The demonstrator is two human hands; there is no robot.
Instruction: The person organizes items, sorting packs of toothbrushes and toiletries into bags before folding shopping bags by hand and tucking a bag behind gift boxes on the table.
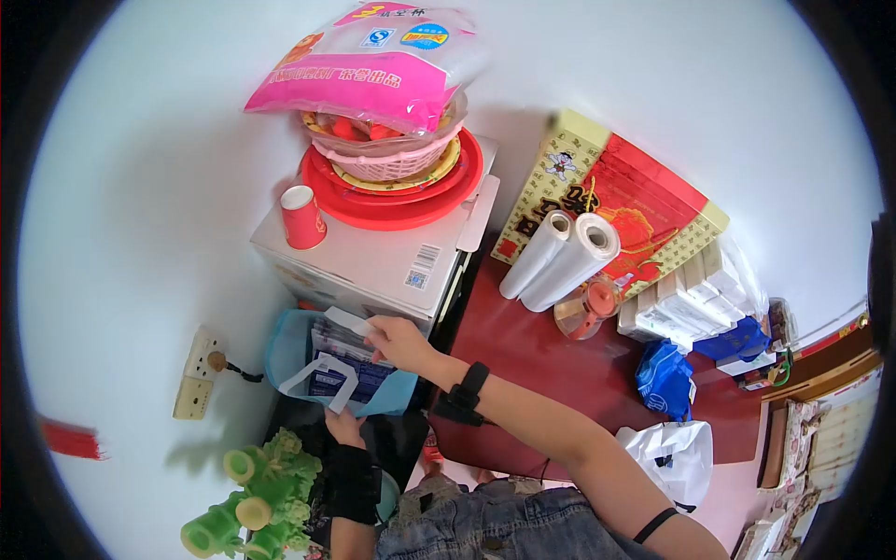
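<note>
A light blue bag (390,392) with white strap handles stands against the white box. Inside lie several flat packs (350,357) with dark blue print and clear wrapping. My right hand (399,343) reaches over the bag from the right, its fingers closed on the far white strap (347,321). Below, at the near edge, my left hand (345,429) pinches the near white strap (336,397), which arches over the packs. Part of the left fingers is hidden. Black bands wrap both wrists.
A white box (373,266) carries a red paper cup (303,219), red trays and a pink basket (397,161). Plastic rolls (569,261), a glass jug (586,308) and a red gift box (644,201) stand on the dark red table (504,364). A green ornament (271,495) is lower left.
</note>
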